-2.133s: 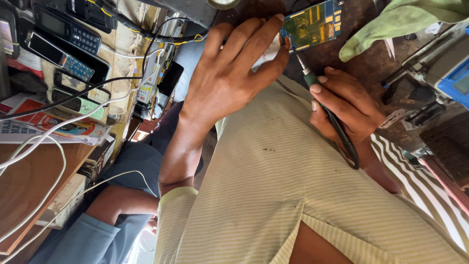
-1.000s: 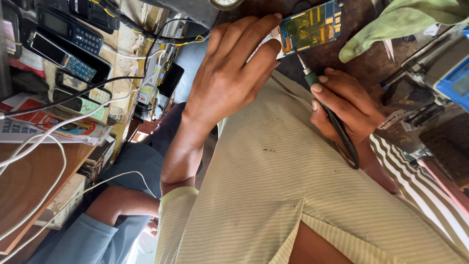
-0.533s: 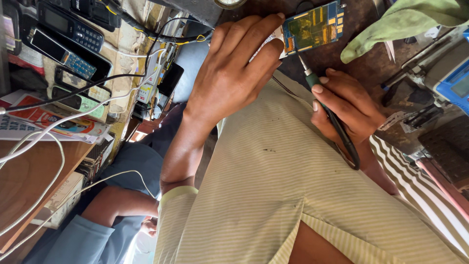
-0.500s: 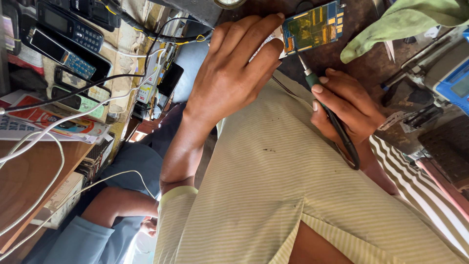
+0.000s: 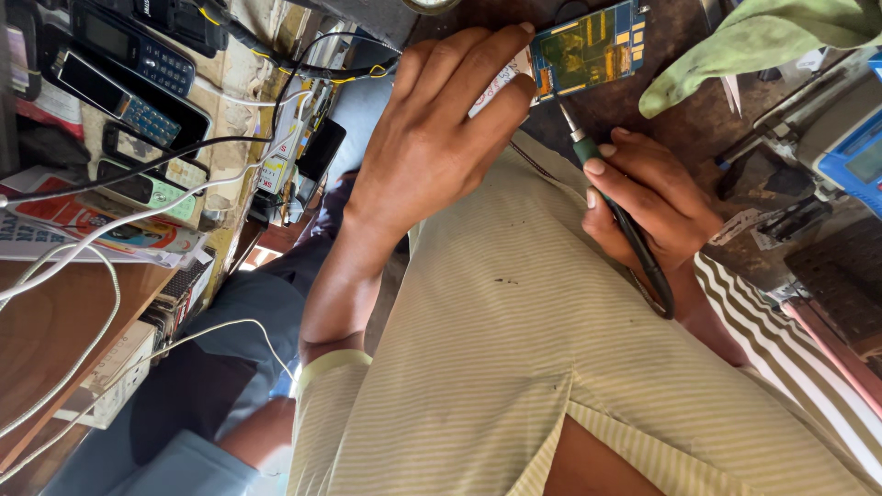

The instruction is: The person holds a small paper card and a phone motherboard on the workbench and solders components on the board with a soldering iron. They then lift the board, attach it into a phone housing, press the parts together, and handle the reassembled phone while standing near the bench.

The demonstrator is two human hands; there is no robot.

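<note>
While the head camera looks down steeply over the person's striped shirt [image 5: 514, 367], a small circuit board [image 5: 588, 50], blue at the edges with a yellow-green middle and pale contact pads, sits at the top of the view on a dark, worn work surface [image 5: 671, 101]. The left hand [image 5: 432, 138] lies just left of the board, its long fingers stretched nearly flat, fingertips pinning the board's near edge; a white slip with red marks shows beneath those fingers. Below and right of the board, the right hand [image 5: 652, 202] is closed in a pen-like grip around a thin soldering iron [image 5: 611, 197] with a green collar and black handle, its metal tip touching the board's lower edge. The board looks light, stiff and thin, and probably fragile on its faces, so the bare edges seem the safest place to take hold, away from pads and components. Right of the board, a green cloth [image 5: 763, 41] is draped, and further right stands a blue and grey instrument [image 5: 850, 138]. Well left of the board, several keypad phones [image 5: 119, 64] lie in a cluster under black and white cables; below them rests a flat printed paper [image 5: 92, 230] in red, blue and white.
</note>
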